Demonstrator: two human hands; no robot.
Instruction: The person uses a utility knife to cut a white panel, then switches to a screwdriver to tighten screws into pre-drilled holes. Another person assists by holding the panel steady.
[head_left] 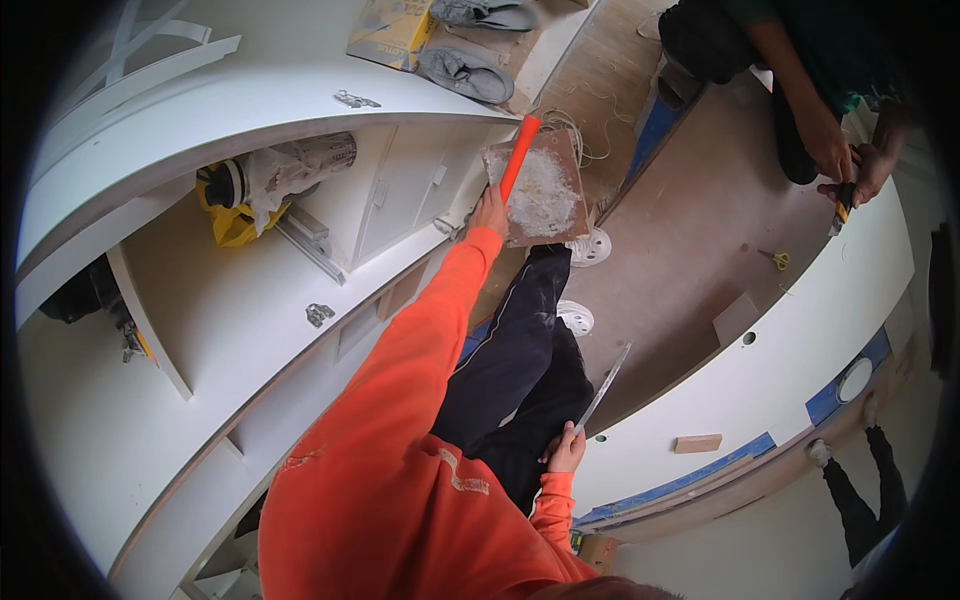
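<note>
My left hand [488, 213] reaches far forward and is closed round the lower end of a bright orange bar-shaped thing [519, 158]. That bar stands against a reddish-brown square board [571, 172] with white, dusty residue on its face. Closer to my body, beside my right thigh, my right hand [567, 451] grips a long, thin, pale strip-like blade [604, 387] that points up and away; its exact kind is unclear. White cabinet work with an open compartment [390, 190] runs along my left. Two small metal hinges [319, 315] [356, 100] lie on it.
At the upper right a co-worker's hands [850, 165] hold a yellow-and-black tool over a long white panel [660, 470]. Yellow-handled scissors [780, 260] and a wooden block [698, 443] lie nearby. Grey shoes [465, 76] and a yellow box [390, 33] sit ahead. A yellow bag [232, 222] fills a compartment.
</note>
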